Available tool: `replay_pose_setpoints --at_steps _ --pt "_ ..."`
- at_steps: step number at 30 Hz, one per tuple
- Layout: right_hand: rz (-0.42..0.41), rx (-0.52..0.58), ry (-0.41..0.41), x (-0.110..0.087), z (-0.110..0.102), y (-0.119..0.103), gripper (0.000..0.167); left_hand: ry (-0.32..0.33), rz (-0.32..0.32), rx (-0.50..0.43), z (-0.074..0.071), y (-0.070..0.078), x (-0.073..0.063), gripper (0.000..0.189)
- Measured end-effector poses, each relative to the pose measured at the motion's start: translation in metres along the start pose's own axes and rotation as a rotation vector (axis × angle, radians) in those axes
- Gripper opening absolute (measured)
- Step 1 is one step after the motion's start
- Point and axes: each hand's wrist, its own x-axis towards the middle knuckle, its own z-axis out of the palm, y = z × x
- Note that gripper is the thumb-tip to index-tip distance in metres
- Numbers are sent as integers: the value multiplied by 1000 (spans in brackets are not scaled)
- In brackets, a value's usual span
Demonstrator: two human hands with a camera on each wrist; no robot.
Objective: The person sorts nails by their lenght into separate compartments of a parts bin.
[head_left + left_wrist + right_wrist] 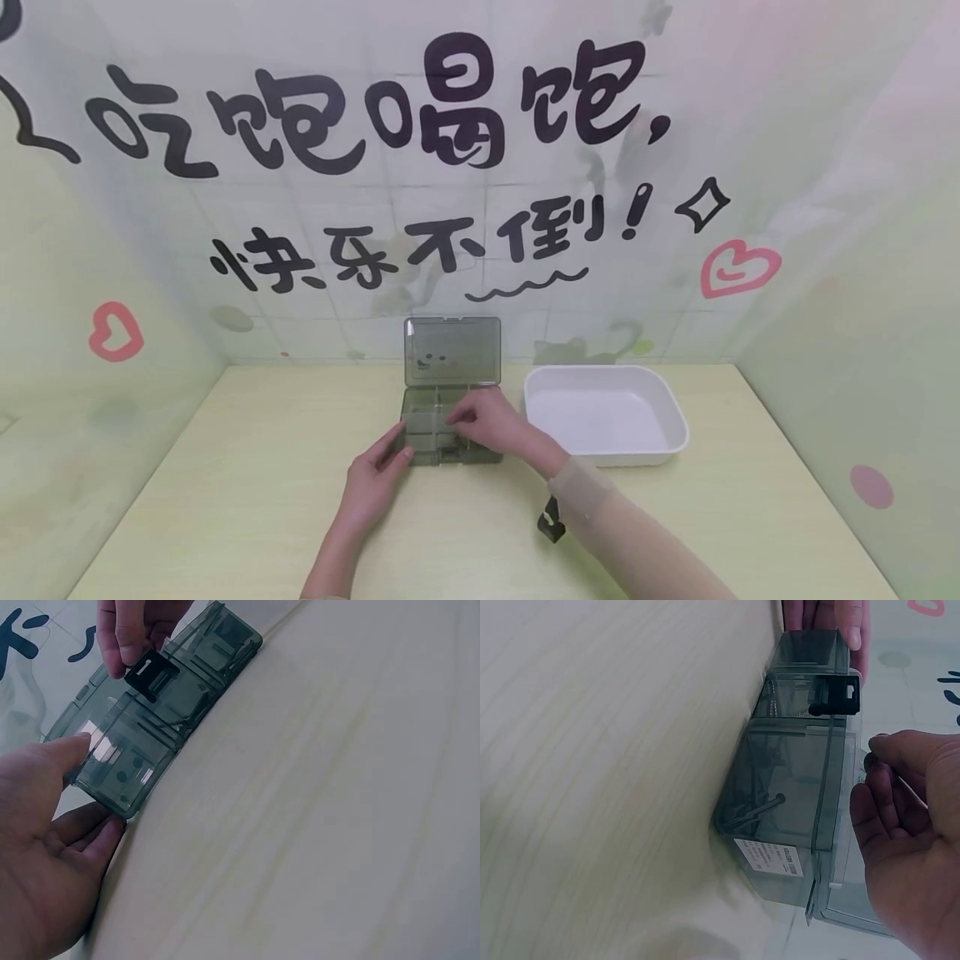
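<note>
A smoky-grey clear compartment box (420, 446) stands on the table with its lid (452, 350) raised at the back. My left hand (372, 483) holds the box's left side, thumb by the top edge and fingers low on the wall. Over the compartments, my right hand (487, 419) pinches a small dark round-ended piece (870, 760) between thumb and finger; most of it is hidden. Dark screws (756, 811) lie in one compartment, seen through the wall in the right wrist view. A black latch (840, 695) sits on the box's front.
To the right of the box stands a white tray (606, 458), partly behind my right forearm. A black strap-like piece (551, 521) shows beside the right sleeve. Printed walls (360, 192) close off the back and both sides of the pale wooden table (247, 467).
</note>
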Motion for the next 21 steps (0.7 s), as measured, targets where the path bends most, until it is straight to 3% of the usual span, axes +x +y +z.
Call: replay_pose_setpoints --at_steps 7,12,17,21 --pt "48 24 48 -3 -13 7 14 7 5 4 0 1 1 52" --pt "77 73 177 -5 -28 15 17 13 -23 -30 -8 11 5 55" --pt "152 188 339 -4 -42 24 20 16 -15 -31 -20 31 25 59" --pt "201 204 381 1 -48 31 23 9 18 10 -27 41 46 59"
